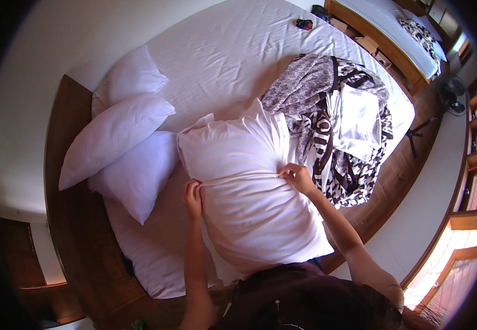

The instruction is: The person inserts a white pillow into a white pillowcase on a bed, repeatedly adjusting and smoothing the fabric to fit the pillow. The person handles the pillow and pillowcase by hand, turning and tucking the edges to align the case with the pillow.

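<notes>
A plump white pillow [259, 218] lies before me on the bed, one end near my body. Across its middle runs a raised fold or hem of a white pillowcase [234, 152], whose cloth is bunched at the far end. My left hand [192, 199] pinches this edge at the pillow's left side. At the right side, the fingertips of my right hand [298, 177] grip the same edge. How far the pillow reaches inside the cloth is hidden.
Several white pillows [118, 136] lie by the wooden headboard [67, 198]. A patterned blanket [308, 78] with folded white cloth [358, 119] on it lies on the right of the bed sheet [222, 49]. Beyond stand a black fan [453, 95] and another bed [387, 37].
</notes>
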A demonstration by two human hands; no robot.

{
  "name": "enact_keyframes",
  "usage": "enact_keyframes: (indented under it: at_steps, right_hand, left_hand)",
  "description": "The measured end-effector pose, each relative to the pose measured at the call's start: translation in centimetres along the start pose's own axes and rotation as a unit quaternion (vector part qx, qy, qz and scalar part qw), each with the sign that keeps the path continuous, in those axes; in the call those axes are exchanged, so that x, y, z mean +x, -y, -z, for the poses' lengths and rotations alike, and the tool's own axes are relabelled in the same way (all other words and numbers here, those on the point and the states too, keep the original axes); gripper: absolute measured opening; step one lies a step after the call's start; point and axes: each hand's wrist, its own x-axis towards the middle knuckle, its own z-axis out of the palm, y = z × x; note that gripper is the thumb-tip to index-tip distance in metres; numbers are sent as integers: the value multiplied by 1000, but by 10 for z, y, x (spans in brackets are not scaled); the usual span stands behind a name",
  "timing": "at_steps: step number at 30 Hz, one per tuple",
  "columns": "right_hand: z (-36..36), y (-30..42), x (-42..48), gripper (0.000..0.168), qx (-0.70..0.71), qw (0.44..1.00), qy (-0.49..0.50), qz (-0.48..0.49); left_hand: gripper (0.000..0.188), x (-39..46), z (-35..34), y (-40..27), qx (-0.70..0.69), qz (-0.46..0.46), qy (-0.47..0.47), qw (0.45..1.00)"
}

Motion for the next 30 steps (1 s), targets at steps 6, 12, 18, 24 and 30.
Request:
enact_keyframes:
  at_steps: [6,12,18,24,30]
  right_hand:
    - [-4,-41,32,8,-16,998,-49,-31]
    - [-16,-48,36,8,6,999,-17,-43]
    - [-28,-70,67,9,131,990,22,-50]
    - [-58,-164,108,37,39,973,-197,-117]
    - [-62,-140,96,30,131,963,-77,-223]
  left_hand:
    - [2,-22,14,-30,-25,66,82,994]
    - [6,-90,38,-76,-27,146,45,988]
    - [7,-66,20,-28,-73,271,66,957]
    - [27,-64,-7,51,-46,317,-106,941]
    - [29,-66,-24,73,-297,549,-48,780]
